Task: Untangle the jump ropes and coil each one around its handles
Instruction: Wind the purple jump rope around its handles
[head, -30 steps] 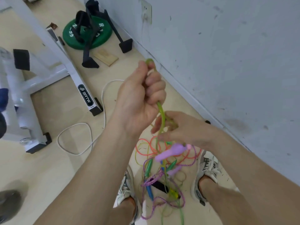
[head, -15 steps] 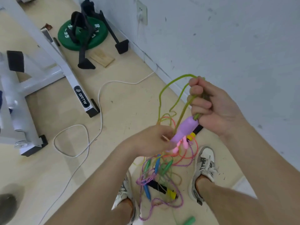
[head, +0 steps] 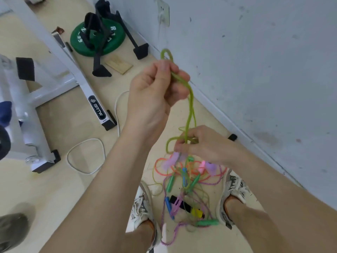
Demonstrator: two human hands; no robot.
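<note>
While the left hand (head: pixel 155 92) is raised with its fingers curled round a small loop of the green rope (head: pixel 191 106), the right hand (head: pixel 202 143) sits lower and nearer the wall (head: pixel 264 70). It pinches the same rope where it bends into a second loop. Between the two hands the green rope runs as a doubled strand.

Pale purple handles (head: pixel 172 160) hang just under the right hand's fingers. Below them the tangle of jump ropes (head: pixel 186 183), with orange, purple and green cords and green and blue handles, dangles between the person's left shoe (head: pixel 142 207) and right shoe (head: pixel 234 187). A black-and-yellow handle (head: pixel 187 207) and a green handle (head: pixel 207 222) sit at the bottom of the tangle.

The foot of the wall runs diagonally just beyond the right shoe, so that side is narrow. To the left, floor stretches as far as a looping white cable (head: pixel 85 157) and the white frame (head: pixel 76 70) beyond it. A green weight plate (head: pixel 109 42) lies farther back beside the wall.
</note>
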